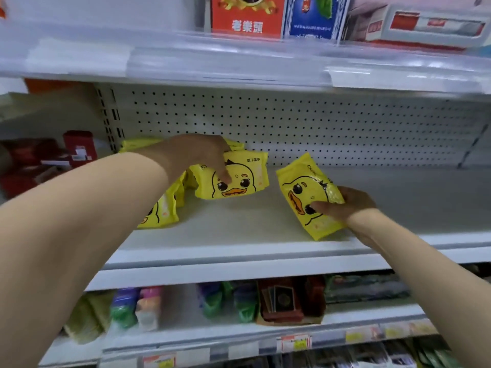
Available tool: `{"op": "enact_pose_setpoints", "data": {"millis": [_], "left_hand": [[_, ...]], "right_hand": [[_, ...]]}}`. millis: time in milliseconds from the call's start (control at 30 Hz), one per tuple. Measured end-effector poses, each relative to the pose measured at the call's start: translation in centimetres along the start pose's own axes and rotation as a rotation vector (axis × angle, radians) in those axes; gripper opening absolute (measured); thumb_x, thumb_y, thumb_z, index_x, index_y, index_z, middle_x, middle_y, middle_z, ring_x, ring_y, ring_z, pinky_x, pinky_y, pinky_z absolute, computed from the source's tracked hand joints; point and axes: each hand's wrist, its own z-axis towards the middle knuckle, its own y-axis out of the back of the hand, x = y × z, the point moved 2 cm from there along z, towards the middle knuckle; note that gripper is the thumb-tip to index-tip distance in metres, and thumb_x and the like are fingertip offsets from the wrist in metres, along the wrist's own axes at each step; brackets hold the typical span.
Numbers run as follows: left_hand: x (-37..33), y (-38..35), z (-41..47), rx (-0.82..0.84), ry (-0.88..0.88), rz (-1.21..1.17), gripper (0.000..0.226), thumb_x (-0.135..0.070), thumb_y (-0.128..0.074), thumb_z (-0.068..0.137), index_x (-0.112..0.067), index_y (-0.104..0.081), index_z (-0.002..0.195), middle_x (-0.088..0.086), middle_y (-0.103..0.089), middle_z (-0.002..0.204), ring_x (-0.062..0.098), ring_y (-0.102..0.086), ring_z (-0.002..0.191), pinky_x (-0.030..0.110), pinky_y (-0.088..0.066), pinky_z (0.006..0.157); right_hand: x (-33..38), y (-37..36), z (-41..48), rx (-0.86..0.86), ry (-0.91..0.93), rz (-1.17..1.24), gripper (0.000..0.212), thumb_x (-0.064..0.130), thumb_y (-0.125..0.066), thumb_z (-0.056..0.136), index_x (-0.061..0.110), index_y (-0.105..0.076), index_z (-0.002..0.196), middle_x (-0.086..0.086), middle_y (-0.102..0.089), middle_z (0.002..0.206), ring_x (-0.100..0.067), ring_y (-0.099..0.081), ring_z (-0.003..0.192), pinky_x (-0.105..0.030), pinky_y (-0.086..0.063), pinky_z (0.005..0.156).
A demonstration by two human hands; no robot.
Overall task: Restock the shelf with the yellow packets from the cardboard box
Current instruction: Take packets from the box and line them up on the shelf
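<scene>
On the white metal shelf [239,229], left hand [191,155] pinches the standing yellow duck-print packet [244,176], right hand [350,205] pinches the tilted packet [303,192], which probably needs standing alongside next.

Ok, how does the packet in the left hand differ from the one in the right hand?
The left packet stands duck face upright against the other packets; the right packet is turned sideways, apart, nearer the shelf front. The left hand holds its packet from the top, the right hand from the side. Both are yellow with the same duck print.
</scene>
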Motion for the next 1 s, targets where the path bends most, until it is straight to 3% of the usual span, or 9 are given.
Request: {"op": "enact_pose_setpoints", "data": {"millis": [100, 200, 267, 367, 633, 733, 900, 967, 1000], "left_hand": [[1.1, -0.2, 2.3, -0.015, -0.004, 0.049, 0.064, -0.046, -0.089, 0.057, -0.029, -0.064, 0.113, -0.003, -0.07, 0.102, 0.021, -0.069, 0.093, 0.042, -0.058, 0.085], [3.0, -0.7, 5.8, -0.019, -0.003, 0.099, 0.068, -0.049, -0.091, 0.052, -0.031, -0.063, 0.112, -0.007, -0.07, 0.098, 0.016, -0.069, 0.088, 0.039, -0.06, 0.079], [4.1, -1.2, 7.7, -0.04, -0.006, 0.124, 0.075, -0.053, -0.092, 0.046, -0.032, -0.062, 0.111, -0.011, -0.07, 0.094, 0.013, -0.069, 0.083, 0.037, -0.06, 0.074], [3.7, -1.8, 7.4, -0.013, -0.014, 0.061, 0.071, -0.04, -0.094, 0.052, -0.029, -0.056, 0.111, -0.007, -0.066, 0.098, 0.014, -0.065, 0.086, 0.033, -0.057, 0.073], [5.0, -1.8, 8.0, -0.072, -0.109, 0.143, 0.073, -0.033, -0.088, 0.068, -0.014, -0.05, 0.128, 0.004, -0.061, 0.119, 0.024, -0.059, 0.104, 0.029, -0.043, 0.075], [4.9, -1.8, 7.8, -0.122, -0.133, 0.203, 0.077, -0.036, -0.089, 0.065, -0.014, -0.047, 0.126, 0.006, -0.06, 0.117, 0.024, -0.058, 0.1, 0.033, -0.048, 0.077], [4.5, -2.4, 6.3, -0.284, -0.104, 0.344, 0.088, -0.042, -0.09, 0.058, -0.016, -0.044, 0.129, 0.01, -0.05, 0.123, 0.029, -0.042, 0.119, 0.04, -0.043, 0.09], [3.7, -2.5, 4.6, -0.39, -0.204, 0.178, 0.082, -0.041, -0.088, 0.062, -0.021, -0.048, 0.13, 0.008, -0.048, 0.13, 0.027, -0.04, 0.124, 0.04, -0.041, 0.097], [3.0, -2.7, 3.2, -0.402, -0.296, -0.055, 0.072, -0.039, -0.087, 0.066, -0.025, -0.052, 0.127, 0.004, -0.049, 0.13, 0.023, -0.042, 0.125, 0.039, -0.042, 0.099]], "right_hand": [[0.2, -0.1, 2.1, 0.032, 0.008, -0.046, 0.07, 0.048, -0.091, 0.04, 0.022, -0.075, 0.103, 0.002, -0.078, 0.096, -0.024, -0.075, 0.09, -0.049, -0.059, 0.087], [0.5, -0.7, 3.6, 0.071, 0.042, -0.071, 0.066, 0.049, -0.09, 0.043, 0.024, -0.075, 0.102, 0.003, -0.078, 0.098, -0.023, -0.074, 0.092, -0.05, -0.057, 0.09], [0.9, -1.3, 4.2, 0.093, 0.068, -0.053, 0.053, 0.041, -0.092, 0.052, 0.023, -0.076, 0.098, 0.001, -0.078, 0.098, -0.024, -0.074, 0.093, -0.052, -0.056, 0.092], [1.4, -2.2, 4.6, 0.133, 0.091, -0.044, 0.033, 0.02, -0.087, 0.07, 0.019, -0.075, 0.1, -0.003, -0.077, 0.099, -0.025, -0.074, 0.093, -0.051, -0.056, 0.093], [1.9, -4.3, 5.4, 0.133, 0.085, 0.008, 0.038, 0.017, -0.087, 0.071, 0.018, -0.074, 0.106, -0.003, -0.078, 0.098, -0.025, -0.075, 0.091, -0.047, -0.057, 0.092], [2.1, -4.6, 5.2, 0.142, 0.078, 0.022, 0.037, 0.014, -0.086, 0.072, 0.017, -0.073, 0.106, -0.003, -0.078, 0.098, -0.025, -0.075, 0.091, -0.046, -0.057, 0.092], [2.6, -4.5, 4.1, 0.153, 0.075, 0.028, 0.034, 0.011, -0.084, 0.074, 0.018, -0.072, 0.106, -0.003, -0.078, 0.099, -0.025, -0.074, 0.093, -0.044, -0.057, 0.091], [3.2, -4.6, 3.3, 0.186, 0.084, -0.004, 0.037, 0.011, -0.084, 0.074, 0.019, -0.071, 0.108, -0.002, -0.078, 0.1, -0.026, -0.074, 0.095, -0.043, -0.058, 0.089], [3.6, -4.7, 2.8, 0.203, 0.088, -0.022, 0.041, 0.011, -0.085, 0.073, 0.02, -0.071, 0.11, 0.0, -0.077, 0.101, -0.025, -0.074, 0.096, -0.042, -0.058, 0.089]]}}
